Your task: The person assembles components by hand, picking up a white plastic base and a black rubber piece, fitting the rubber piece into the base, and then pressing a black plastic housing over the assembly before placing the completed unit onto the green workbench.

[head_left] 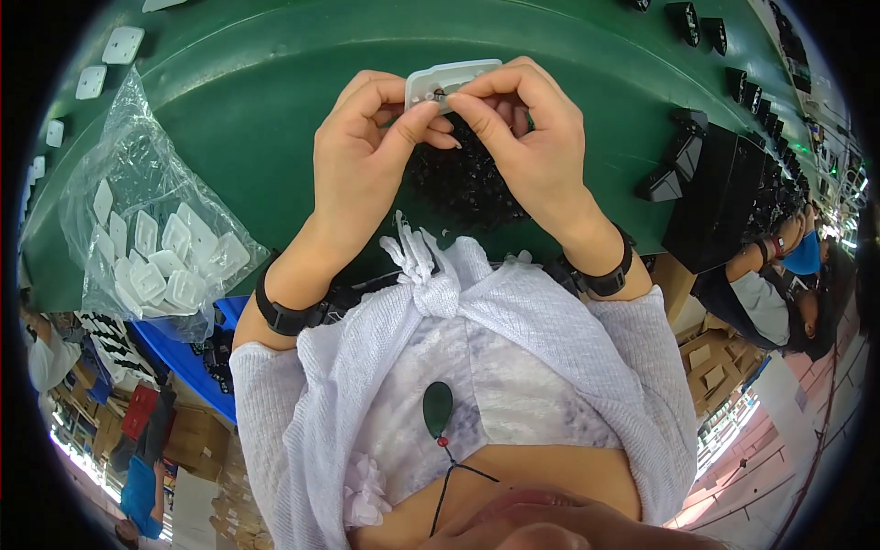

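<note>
A shallow white plastic cover (472,71) with a rounded rim is held up over the green table, its hollow side toward me. My left hand (362,147) grips its left side, thumb at the lower edge. Thumb and index finger of my right hand (536,124) are pinched together at a small dark part (440,94) inside the hollow. The part's exact kind is too small to tell. Below both hands lies a loose pile of small black parts (467,179), partly hidden by my fingers.
At the left, a clear plastic bag (137,128) holds several similar white covers (174,238). More white pieces (123,45) lie along the far left. Black wedge-shaped housings (683,151) and a black box (720,197) stand at the right. Another person (761,293) works beyond them.
</note>
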A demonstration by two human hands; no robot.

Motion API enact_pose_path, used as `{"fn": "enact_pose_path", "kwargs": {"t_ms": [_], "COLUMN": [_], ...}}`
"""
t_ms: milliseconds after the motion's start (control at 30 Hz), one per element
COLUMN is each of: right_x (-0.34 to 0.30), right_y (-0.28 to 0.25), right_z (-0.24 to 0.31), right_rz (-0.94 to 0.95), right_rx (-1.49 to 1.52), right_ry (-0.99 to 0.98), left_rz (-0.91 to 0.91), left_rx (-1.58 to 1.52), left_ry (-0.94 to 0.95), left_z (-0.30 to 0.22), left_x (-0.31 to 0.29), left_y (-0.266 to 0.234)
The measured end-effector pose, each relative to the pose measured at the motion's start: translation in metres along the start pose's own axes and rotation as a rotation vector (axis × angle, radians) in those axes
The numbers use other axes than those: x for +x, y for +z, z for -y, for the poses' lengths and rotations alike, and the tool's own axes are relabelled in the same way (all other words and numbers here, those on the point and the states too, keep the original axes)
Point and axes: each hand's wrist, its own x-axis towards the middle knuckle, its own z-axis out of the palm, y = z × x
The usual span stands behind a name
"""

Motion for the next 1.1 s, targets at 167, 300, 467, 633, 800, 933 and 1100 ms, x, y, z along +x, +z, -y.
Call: {"fn": "enact_pose_path", "kwargs": {"t_ms": [167,300,467,633,800,933,1100], "right_x": [-0.005,-0.009,-0.01,0.0,0.003,0.007,0.011], "right_y": [0.005,0.014,0.01,-0.002,-0.003,-0.005,0.002], "right_z": [-0.002,-0.009,-0.011,-0.01,-0.013,-0.008,-0.013], "right_rz": [0.018,0.038,-0.039,0.002,0.174,0.257,0.196], "right_rx": [0.171,0.487,0.2,-0.049,0.175,0.303,0.222], "right_ry": [0.142,0.307,0.11,-0.092,0.142,0.255,0.173], "left_rz": [-0.03,-0.022,-0.059,-0.039,-0.002,0.052,0.007], "left_rx": [0.126,0.269,0.107,0.037,0.056,0.066,0.047], "left_ry": [0.204,0.334,0.183,0.101,0.073,0.028,-0.036], "left_z": [0.002,0.006,0.001,-0.003,-0.002,-0.002,-0.004], "left_x": [-0.003,-0.003,-0.009,-0.011,-0.013,-0.012,-0.005], "left_y": [0.002,-0.001,-0.001,-0.006,-0.008,-0.014,-0.014]}}
